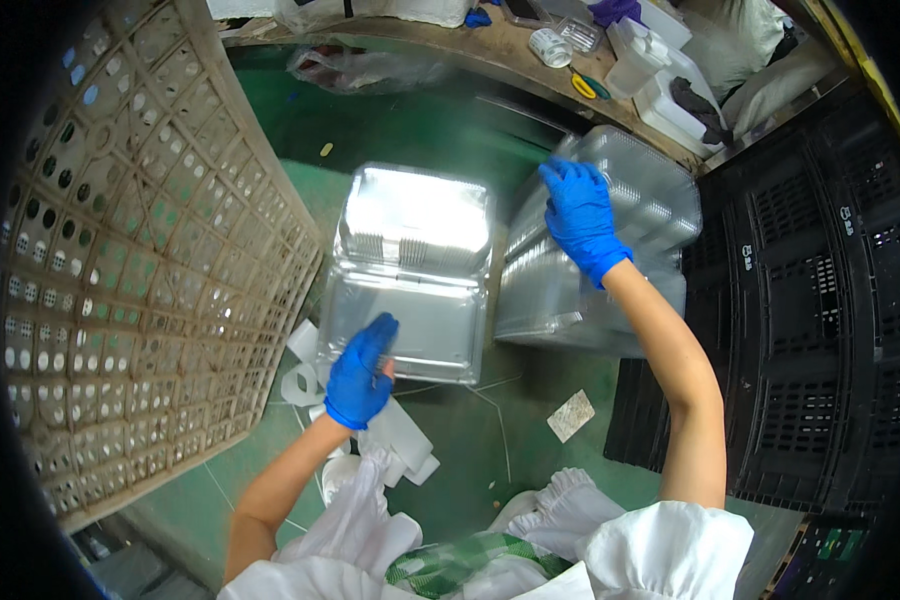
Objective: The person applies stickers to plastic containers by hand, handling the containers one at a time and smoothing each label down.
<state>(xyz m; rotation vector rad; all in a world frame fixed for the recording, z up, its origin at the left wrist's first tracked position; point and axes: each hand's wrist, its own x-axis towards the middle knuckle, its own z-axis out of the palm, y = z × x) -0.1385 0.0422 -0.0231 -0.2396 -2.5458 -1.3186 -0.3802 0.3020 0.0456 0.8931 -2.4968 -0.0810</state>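
Before me lies a stack of clear plastic clamshell containers (412, 322), lids folded back on the far side and nested together. My left hand (360, 375), in a blue glove, is over the near left edge of this stack, fingers extended and thumb apart. A bare fingertip shows through that glove. To the right stands a larger, taller pile of nested clear clamshells (570, 292), partly blurred. At its upper left part is my right hand (579, 214), also blue-gloved, with bent fingers; whether they grip a container cannot be seen.
A dirty beige perforated plastic crate (157, 247) rises on the left, and black plastic crates (795, 315) stand on the right. White paper strips (397, 442) and a small card (571, 415) lie on the green floor (472, 465). Yellow-and-green-handled scissors (586, 84) rest on the far bench (487, 49).
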